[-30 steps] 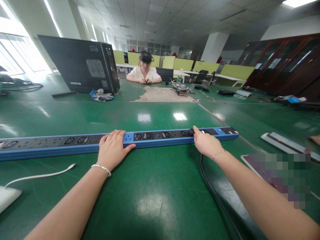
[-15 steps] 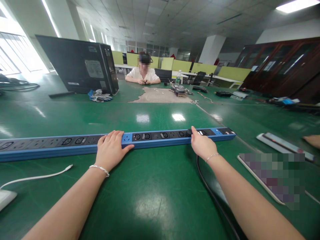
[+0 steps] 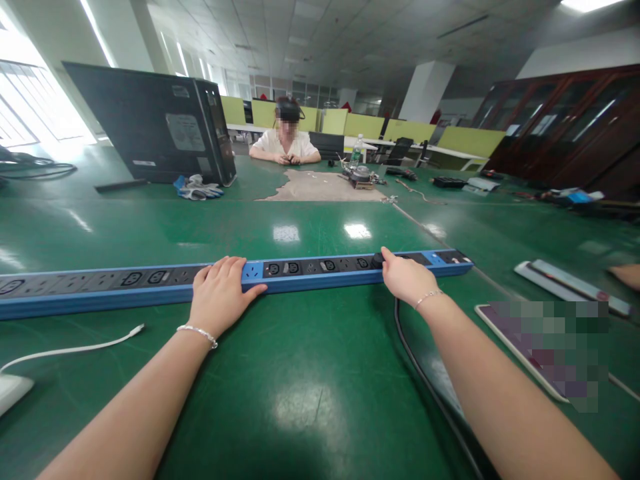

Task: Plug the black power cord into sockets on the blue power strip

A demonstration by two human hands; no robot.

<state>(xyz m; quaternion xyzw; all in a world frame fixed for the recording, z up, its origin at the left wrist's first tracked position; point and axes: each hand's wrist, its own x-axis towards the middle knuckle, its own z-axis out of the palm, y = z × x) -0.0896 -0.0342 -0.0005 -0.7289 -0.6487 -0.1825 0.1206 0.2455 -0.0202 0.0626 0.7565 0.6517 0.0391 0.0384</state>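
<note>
A long blue power strip (image 3: 310, 283) with black sockets lies across the green table. My left hand (image 3: 220, 293) rests over its middle, fingers on top and thumb along the near side, gripping it. Toward the strip's right end, my right hand (image 3: 406, 277) is closed on a black plug (image 3: 377, 261) at a socket. A black cable (image 3: 420, 373) runs from below that hand to the table's near edge. The fingers partly hide the plug, so how deep it sits cannot be made out.
A white cable (image 3: 75, 349) lies at the left, a phone (image 3: 520, 353) at the right. Farther off are a black computer case (image 3: 145, 127), gloves (image 3: 197, 188) and a bottle (image 3: 357, 150). A person (image 3: 286, 143) sits opposite; another hand (image 3: 627, 275) shows at the right edge.
The view has shifted slightly. My right hand sits slightly farther right and its wrist has turned a little, still at the plug. My left hand stays on the strip.
</note>
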